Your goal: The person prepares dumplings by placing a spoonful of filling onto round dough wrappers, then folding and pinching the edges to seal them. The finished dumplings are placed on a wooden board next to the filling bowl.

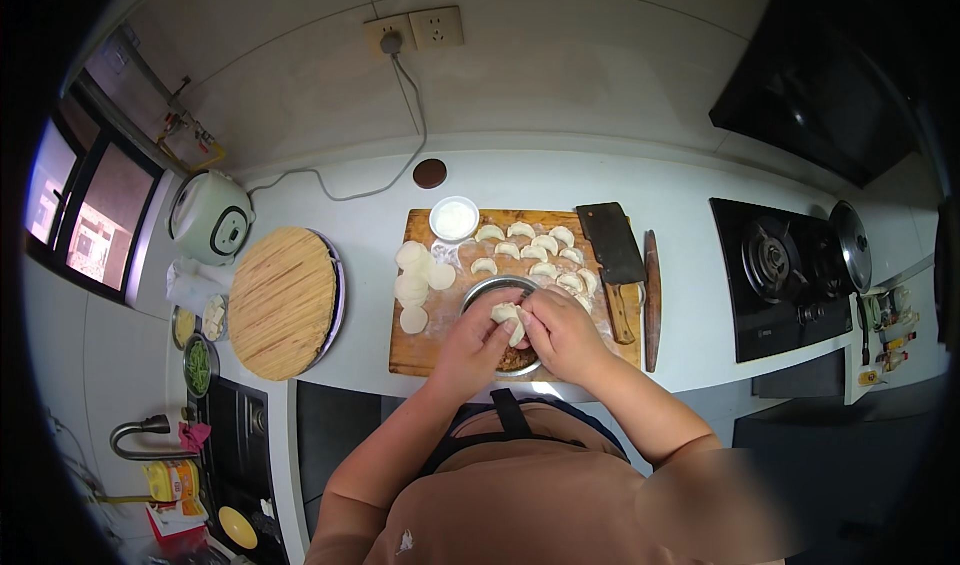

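Between my two hands is a partly folded dumpling [508, 317], held above a steel bowl [492, 283] of brown filling. My left hand [474, 343] cradles the dumpling from the left. The fingers of my right hand [562, 333] pinch its edge from the right. Under the bowl lies a wooden cutting board [432, 357] dusted with flour. Several round dough wrappers [411, 288] overlap at its left side, beside a white bowl of flour [454, 219]. Several finished dumplings [541, 249] rest in rows at the board's back right.
A cleaver [612, 245] lies along the board's right edge, with a rolling pin [652, 300] beyond it. To the left are a round wooden lid [285, 305] and a rice cooker [212, 217]. A gas stove [780, 280] is at right, a sink [240, 435] at lower left.
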`<state>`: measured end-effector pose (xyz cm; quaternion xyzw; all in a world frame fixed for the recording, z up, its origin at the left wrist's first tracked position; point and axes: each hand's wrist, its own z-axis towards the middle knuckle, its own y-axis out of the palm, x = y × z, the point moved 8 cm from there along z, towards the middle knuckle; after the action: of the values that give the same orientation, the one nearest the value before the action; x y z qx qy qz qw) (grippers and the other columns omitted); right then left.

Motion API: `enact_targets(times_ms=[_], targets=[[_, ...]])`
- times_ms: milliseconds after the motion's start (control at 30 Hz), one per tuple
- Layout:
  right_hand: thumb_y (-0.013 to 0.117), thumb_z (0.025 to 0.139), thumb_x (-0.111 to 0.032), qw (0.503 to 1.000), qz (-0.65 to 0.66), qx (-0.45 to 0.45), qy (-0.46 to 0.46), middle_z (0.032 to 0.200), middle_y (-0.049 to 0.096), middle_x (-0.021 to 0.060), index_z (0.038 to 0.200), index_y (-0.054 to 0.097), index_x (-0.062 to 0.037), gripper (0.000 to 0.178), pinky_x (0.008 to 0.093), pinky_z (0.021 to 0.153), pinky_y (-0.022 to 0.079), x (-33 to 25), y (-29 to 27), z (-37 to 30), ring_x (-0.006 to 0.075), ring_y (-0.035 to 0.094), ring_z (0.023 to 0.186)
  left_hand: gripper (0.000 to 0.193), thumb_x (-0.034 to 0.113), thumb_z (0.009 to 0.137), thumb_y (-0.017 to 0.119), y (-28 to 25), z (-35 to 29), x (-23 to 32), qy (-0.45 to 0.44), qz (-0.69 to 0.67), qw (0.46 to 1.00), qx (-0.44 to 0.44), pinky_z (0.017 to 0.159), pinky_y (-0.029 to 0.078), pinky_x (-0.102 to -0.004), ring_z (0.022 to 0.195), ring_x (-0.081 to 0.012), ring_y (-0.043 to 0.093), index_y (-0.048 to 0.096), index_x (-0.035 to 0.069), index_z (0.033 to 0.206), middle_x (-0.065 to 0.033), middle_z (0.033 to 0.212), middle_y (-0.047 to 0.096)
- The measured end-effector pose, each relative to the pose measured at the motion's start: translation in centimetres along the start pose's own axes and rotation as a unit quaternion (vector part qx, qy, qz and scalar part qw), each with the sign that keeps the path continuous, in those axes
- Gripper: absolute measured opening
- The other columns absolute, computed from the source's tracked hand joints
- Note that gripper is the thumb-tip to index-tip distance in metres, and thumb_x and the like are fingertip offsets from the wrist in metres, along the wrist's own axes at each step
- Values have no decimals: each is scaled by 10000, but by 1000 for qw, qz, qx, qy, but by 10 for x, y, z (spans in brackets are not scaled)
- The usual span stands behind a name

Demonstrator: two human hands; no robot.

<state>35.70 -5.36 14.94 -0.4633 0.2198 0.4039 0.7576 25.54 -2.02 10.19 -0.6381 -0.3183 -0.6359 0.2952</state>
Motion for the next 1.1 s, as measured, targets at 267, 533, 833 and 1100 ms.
enact_targets(times_ms=[267, 533, 833, 1100], targets=[[524, 822, -73, 999, -25, -40, -13, 726, 509, 131, 758, 485, -27, 88, 401, 648, 410, 6, -3, 0, 326, 491, 694, 306, 14, 887, 484, -4, 0, -9, -8, 20, 1000, 14, 808, 430, -235, 944, -97, 524, 483, 30, 1192, -50, 1084, 542], [540, 812, -78, 997, -62, -9, -44, 730, 516, 132, 761, 483, -22, 95, 395, 652, 415, 0, -4, 1, 322, 499, 702, 246, 4, 888, 475, -1, 2, 8, 57, 83, 995, 24, 836, 426, -248, 940, -104, 525, 512, 22, 1131, -51, 1116, 536], [548, 810, -86, 999, -37, -12, -9, 713, 529, 122, 738, 489, -34, 107, 397, 632, 424, 2, -10, -2, 321, 513, 689, 193, 6, 895, 479, -1, 5, -8, -20, -163, 985, 62, 851, 436, -263, 994, -127, 515, 517, 40, 1082, -67, 1113, 541], [553, 805, -92, 999, -42, -11, 22, 737, 531, 127, 738, 470, -31, 123, 411, 654, 422, 18, 0, -7, 329, 520, 724, 217, 0, 912, 430, 1, 5, -14, -43, -196, 977, 73, 891, 432, -293, 1036, -166, 519, 491, 37, 1117, -76, 1137, 525]])
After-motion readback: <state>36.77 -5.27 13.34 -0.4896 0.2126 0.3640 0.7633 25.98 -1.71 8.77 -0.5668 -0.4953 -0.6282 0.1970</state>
